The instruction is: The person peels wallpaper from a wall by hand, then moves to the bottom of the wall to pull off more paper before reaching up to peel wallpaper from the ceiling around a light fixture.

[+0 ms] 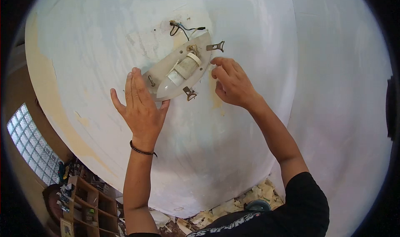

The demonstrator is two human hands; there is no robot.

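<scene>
A wall light fixture point(161, 73) lies tilted against the wall, its pale backplate bearing a white bulb point(167, 86) in a socket and metal clips along the edges. My left hand point(143, 108) grips the plate's lower left end, the thumb under its bottom edge and the fingers stretched along its left side. Close to the plate's right edge is my right hand point(233, 81), its fingers bent and apart, with nothing visible in them. Dark wires point(183, 27) come out of a hole in the wall above the fixture.
The wall point(187, 153) has stained, yellowish patches. Torn scraps point(262, 192) and a round dark green object point(257, 205) lie on the floor below me. At lower left stand wooden shelves point(89, 203) with assorted items, near a glass-block window point(31, 143).
</scene>
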